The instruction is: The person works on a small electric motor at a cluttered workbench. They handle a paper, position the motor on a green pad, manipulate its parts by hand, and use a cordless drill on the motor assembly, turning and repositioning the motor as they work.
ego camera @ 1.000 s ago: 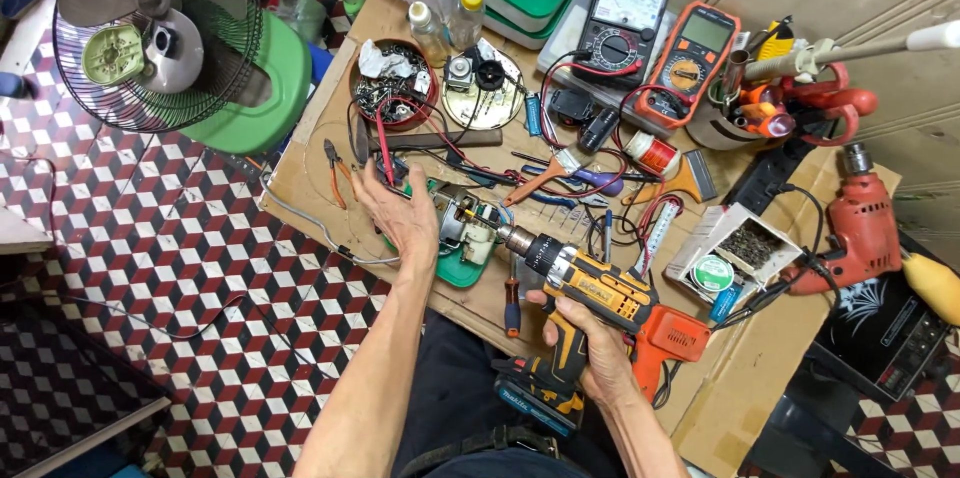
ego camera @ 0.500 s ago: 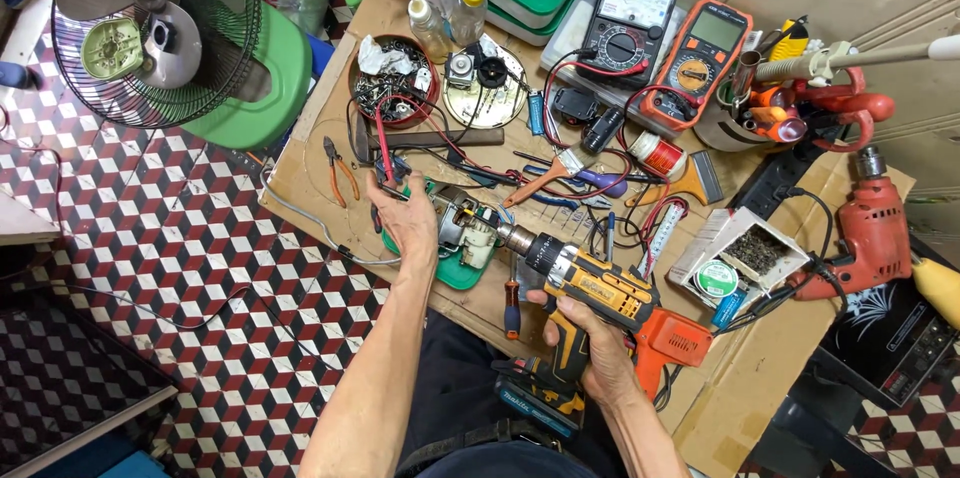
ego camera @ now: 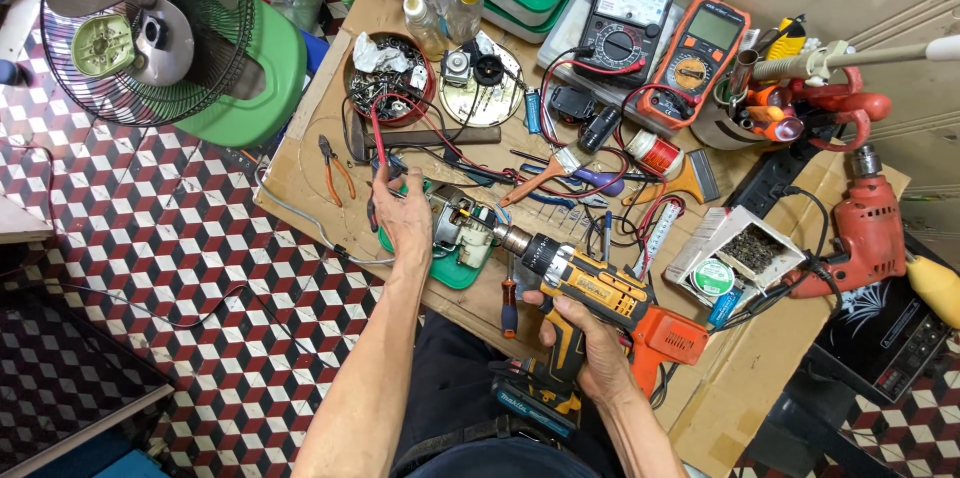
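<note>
My right hand (ego camera: 597, 356) grips the handle of a yellow and black cordless drill (ego camera: 580, 283). Its chuck points left at a small electric motor (ego camera: 462, 225) resting on a green plastic housing (ego camera: 448, 268). My left hand (ego camera: 405, 218) presses on the left side of that motor and housing, fingers spread over it. A red test lead (ego camera: 378, 133) runs past my left fingers. A screwdriver (ego camera: 509, 298) lies just below the drill's chuck.
The cardboard-covered bench (ego camera: 300, 158) holds pliers (ego camera: 335, 170), a bowl of small parts (ego camera: 385, 83), two multimeters (ego camera: 625, 23), a paintbrush (ego camera: 545, 173), a red corded drill (ego camera: 868, 228) and an orange tool (ego camera: 668, 338). A dismantled fan (ego camera: 140, 33) stands on the tiled floor at left.
The view has shifted slightly. Both hands hold nearly the same places, the drill chuck still at the motor.
</note>
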